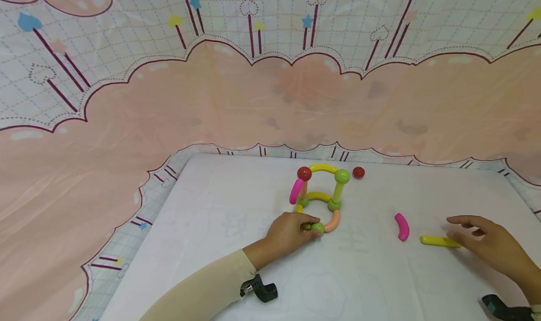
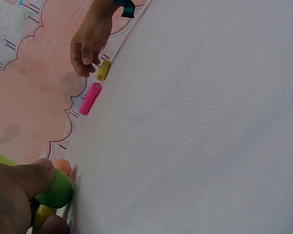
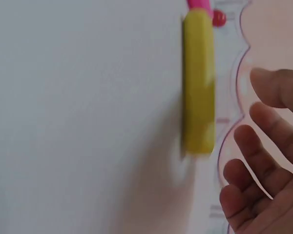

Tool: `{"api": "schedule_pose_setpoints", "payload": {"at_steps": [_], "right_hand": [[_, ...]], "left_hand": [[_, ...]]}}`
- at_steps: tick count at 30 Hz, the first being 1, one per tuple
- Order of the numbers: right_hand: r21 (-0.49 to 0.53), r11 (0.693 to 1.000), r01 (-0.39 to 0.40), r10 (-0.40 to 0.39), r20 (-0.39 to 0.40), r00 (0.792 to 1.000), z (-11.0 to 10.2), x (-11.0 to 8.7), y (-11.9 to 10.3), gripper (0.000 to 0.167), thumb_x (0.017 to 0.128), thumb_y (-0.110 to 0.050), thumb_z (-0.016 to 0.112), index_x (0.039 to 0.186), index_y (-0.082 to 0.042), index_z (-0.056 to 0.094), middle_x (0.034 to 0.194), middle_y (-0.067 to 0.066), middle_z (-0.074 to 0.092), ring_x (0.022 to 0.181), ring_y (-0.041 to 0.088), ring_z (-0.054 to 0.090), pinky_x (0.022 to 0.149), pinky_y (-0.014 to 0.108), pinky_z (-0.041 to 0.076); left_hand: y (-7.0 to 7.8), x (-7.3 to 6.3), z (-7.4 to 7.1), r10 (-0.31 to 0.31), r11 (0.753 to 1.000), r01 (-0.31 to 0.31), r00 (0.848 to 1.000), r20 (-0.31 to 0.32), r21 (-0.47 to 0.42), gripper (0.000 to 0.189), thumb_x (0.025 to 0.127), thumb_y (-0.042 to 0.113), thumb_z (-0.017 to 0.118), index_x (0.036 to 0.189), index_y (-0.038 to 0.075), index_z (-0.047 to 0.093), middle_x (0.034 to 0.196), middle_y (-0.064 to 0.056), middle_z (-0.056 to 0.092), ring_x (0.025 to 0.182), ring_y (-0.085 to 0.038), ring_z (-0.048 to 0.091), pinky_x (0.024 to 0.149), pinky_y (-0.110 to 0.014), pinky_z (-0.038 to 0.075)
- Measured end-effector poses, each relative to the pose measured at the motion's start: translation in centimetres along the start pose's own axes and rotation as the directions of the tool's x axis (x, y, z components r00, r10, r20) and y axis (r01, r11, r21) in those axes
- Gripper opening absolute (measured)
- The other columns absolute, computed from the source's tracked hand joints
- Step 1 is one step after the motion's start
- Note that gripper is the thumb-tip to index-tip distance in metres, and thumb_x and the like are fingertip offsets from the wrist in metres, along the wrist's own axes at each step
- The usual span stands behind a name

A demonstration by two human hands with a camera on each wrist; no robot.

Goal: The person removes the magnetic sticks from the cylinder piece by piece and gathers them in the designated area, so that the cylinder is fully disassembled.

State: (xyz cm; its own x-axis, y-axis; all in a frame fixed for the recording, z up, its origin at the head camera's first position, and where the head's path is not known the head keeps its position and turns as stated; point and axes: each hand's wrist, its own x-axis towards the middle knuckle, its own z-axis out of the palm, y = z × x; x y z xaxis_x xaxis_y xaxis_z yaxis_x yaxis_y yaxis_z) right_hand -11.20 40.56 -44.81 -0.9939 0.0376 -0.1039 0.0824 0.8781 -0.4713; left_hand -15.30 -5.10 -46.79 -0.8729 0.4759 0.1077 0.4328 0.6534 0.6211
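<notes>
My left hand [image 1: 284, 233] grips a green ball [image 1: 318, 227] at the near corner of a framework built from coloured balls and rods. In the left wrist view, the thumb lies against that green ball [image 2: 58, 191]. A curved orange rod [image 1: 333, 221] runs from the ball, and a green rod [image 1: 338, 193] and yellow curved rod [image 1: 323, 168] form part of the far side. My right hand [image 1: 494, 241] hovers with fingers apart beside a yellow rod [image 1: 437, 241]. In the right wrist view, nothing lies between its fingers and the yellow rod [image 3: 199, 83] is beside them.
A curved pink rod [image 1: 402, 226] lies left of the yellow one. One loose red ball [image 1: 358, 172] sits right of the framework, near the far edge of the white board [image 1: 203, 203]. A patterned cloth [image 1: 253, 105] surrounds the board.
</notes>
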Motion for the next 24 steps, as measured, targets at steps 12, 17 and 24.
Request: {"api": "schedule_pose_setpoints", "payload": {"at_steps": [12, 17, 24], "right_hand": [[0.068, 0.991, 0.113, -0.115, 0.028, 0.993, 1.2, 0.4, -6.2, 0.052, 0.098, -0.041, 0.070, 0.135, -0.006, 0.063, 0.138, 0.029, 0.052, 0.113, 0.050, 0.049, 0.076, 0.061, 0.051], [0.085, 0.980, 0.178, -0.179, 0.001, 0.984, 2.2, 0.6, -8.7, 0.043, 0.095, -0.027, 0.075, 0.132, -0.008, 0.066, 0.137, 0.027, 0.054, 0.112, 0.047, 0.052, 0.077, 0.059, 0.055], [0.125, 0.959, 0.256, -0.251, -0.057, 0.966, 3.6, 1.0, -11.2, 0.041, 0.094, -0.025, 0.077, 0.128, -0.006, 0.068, 0.129, 0.021, 0.063, 0.108, 0.041, 0.057, 0.081, 0.053, 0.054]], "left_hand": [[-0.2, -0.3, -0.7, 0.082, 0.992, -0.085, 0.996, 0.039, 0.090, 0.048, 0.089, 0.036, 0.082, 0.132, 0.018, 0.071, 0.119, 0.011, 0.072, 0.084, 0.000, 0.057, 0.074, -0.019, 0.048], [-0.3, -0.7, -1.3, 0.098, 0.989, -0.103, 0.994, 0.053, 0.108, 0.048, 0.089, 0.036, 0.081, 0.132, 0.018, 0.070, 0.130, 0.009, 0.068, 0.096, -0.001, 0.060, 0.080, -0.019, 0.050], [-1.1, -1.7, -2.4, 0.156, 0.983, -0.158, 0.987, 0.030, 0.093, 0.028, 0.089, 0.030, 0.083, 0.112, 0.016, 0.077, 0.110, 0.009, 0.071, 0.093, -0.004, 0.060, 0.082, -0.019, 0.050]]}}
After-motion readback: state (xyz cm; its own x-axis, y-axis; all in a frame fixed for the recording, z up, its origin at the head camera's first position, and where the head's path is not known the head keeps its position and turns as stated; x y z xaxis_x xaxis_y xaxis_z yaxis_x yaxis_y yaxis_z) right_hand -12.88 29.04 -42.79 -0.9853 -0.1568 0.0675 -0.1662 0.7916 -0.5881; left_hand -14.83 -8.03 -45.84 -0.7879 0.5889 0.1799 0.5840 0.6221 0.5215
